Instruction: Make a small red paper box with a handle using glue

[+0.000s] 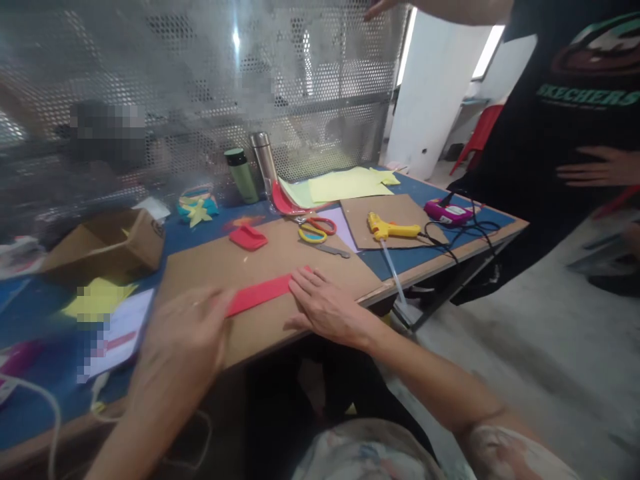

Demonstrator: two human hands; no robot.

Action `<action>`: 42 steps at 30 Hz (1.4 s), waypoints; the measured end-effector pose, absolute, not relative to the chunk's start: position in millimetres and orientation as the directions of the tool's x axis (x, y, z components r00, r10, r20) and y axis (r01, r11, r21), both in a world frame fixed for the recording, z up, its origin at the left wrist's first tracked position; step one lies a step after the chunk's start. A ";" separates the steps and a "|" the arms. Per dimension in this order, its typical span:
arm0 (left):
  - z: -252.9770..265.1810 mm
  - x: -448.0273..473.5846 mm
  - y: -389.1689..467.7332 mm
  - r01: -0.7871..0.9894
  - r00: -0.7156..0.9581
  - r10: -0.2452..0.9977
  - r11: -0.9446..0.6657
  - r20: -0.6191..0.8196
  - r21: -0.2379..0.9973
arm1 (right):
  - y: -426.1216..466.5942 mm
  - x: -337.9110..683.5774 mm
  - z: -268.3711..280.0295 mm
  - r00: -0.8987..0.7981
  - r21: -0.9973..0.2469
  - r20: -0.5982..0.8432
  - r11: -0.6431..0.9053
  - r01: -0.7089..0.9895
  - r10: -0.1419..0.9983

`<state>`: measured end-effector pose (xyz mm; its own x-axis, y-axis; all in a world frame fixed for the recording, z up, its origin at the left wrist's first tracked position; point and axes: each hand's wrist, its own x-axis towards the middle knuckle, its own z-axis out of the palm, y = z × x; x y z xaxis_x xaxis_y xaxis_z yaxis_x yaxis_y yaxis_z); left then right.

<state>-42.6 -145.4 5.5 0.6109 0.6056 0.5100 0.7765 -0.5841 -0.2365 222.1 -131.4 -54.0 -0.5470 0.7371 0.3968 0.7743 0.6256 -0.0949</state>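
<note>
A flat red strip (263, 295) lies across the brown cardboard sheet (200, 257) in front of me. My left hand (183, 337), blurred, has its fingers closed at the strip's left end. Over the right end, my right hand (327, 307) rests with fingers stretched out flat and the thumb apart. Beyond the strip sits a smaller red piece (249, 237). Scissors with red and yellow handles (317, 230) lie near it, beside a grey metal blade (327, 249).
A yellow glue gun (393, 229) rests on a smaller cardboard piece (360, 210) at right, its cord trailing by a purple device (449, 212). Bottles (243, 177) stand behind. An open box (107, 250) and a phone (120, 337) are at left. Another person (565, 133) stands at right.
</note>
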 end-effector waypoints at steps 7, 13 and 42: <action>-55.7 -9.3 -118.8 0.709 0.698 0.676 -0.700 0.237 -0.092 | -136.2 218.9 -54.4 -0.536 -0.069 0.377 0.600 0.797 0.755; -53.8 -15.3 -136.6 0.783 0.619 0.753 -0.613 0.221 -0.104 | -137.8 236.0 -57.4 -0.503 -0.098 0.369 0.571 0.815 0.782; -72.6 -19.5 -177.7 0.823 0.556 0.699 -0.539 0.449 -0.180 | -80.2 282.4 -58.3 -0.148 0.096 0.403 0.120 0.988 0.903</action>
